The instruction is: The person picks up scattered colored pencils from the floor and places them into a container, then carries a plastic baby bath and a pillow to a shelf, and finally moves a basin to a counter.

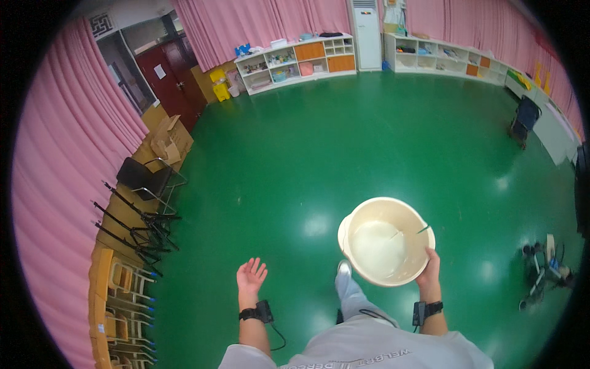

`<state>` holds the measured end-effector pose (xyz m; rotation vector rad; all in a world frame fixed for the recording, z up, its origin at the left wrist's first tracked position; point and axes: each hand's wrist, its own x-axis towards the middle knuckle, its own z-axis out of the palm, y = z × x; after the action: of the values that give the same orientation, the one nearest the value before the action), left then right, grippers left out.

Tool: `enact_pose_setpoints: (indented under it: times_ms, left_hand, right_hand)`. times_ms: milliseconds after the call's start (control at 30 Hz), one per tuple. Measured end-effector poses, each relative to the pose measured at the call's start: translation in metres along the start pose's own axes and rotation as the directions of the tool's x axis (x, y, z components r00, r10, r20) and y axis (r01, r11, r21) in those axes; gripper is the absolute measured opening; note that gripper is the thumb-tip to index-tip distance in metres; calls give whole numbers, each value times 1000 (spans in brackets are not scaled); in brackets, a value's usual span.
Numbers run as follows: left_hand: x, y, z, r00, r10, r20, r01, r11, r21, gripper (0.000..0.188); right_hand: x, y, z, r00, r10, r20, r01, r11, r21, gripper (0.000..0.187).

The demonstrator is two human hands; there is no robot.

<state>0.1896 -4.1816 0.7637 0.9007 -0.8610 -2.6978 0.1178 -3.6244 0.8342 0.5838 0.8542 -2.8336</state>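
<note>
My right hand (429, 271) grips the right rim of a cream plastic basin (386, 206), fingers hidden behind its wall. The basin hangs in front of me above the floor, its open top facing up. Its inside looks pale at the bottom; I cannot tell whether that is liquid or bare plastic. A thin dark line shows near its right inner edge. My left hand (251, 276) is held out to the left, palm up with fingers apart, touching nothing. Each wrist wears a black strap with a small device and a cable.
Green floor (295, 160) spreads ahead. At left stand a black chair (145, 178), folded black stands (138, 230), stacked wooden chairs (123, 307) and a cardboard box (172, 140). White shelves (289, 64) line the far wall. At right are a dark chair (525, 117) and a wheeled base (541, 270).
</note>
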Motion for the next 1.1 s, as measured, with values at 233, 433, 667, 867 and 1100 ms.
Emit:
enact_pose_setpoints:
  times_ms: [233,433,667,867,1100]
  left_hand:
    - [142,28,37,970,-47,-239,-1,981,-196,31]
    - [243,86,76,919,62,-388,-191,934,-302,27]
    - [432,131,113,893,38,-448,-249,872,-422,33]
    - [670,230,231,944,13,-330,-150,907,-393,34]
    - [929,359,463,987,83,-137,-95,992,-86,31]
  right_hand:
    - [243,4,119,999,-22,31,25,996,-84,46]
    - [438,9,284,994,0,109,25,974,-225,45]
    - [629,42,420,981,152,119,-125,970,-207,46]
    - [776,53,492,999,24,46,-15,983,-181,46]
    - [935,56,572,998,-65,-7,64,996,-62,46]
